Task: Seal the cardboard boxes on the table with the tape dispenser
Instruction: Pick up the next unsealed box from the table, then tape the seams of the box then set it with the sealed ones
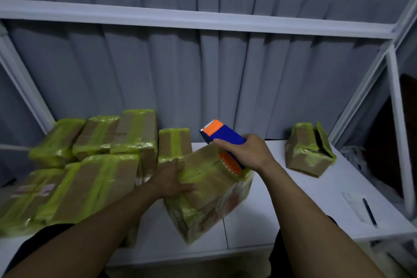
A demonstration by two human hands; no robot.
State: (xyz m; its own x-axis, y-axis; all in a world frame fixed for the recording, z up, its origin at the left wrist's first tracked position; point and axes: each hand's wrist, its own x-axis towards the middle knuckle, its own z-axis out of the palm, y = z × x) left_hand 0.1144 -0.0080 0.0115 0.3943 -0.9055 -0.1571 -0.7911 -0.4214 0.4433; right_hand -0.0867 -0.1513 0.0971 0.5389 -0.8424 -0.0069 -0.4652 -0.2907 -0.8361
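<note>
Left hand [173, 178]: flat on box [209, 196].
Right hand [246, 151]: gripping dispenser [222, 134], roll at box edge.
Left of hands: taped stack [94, 165].
Right: open carton [309, 149], pen [369, 211] on desk [293, 198].

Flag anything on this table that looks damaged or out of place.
The lone box at the far right of the table stands out: it sits apart from the stacked boxes on the left, its top flap gapes open, and its yellow-green tape looks wrinkled.
</note>
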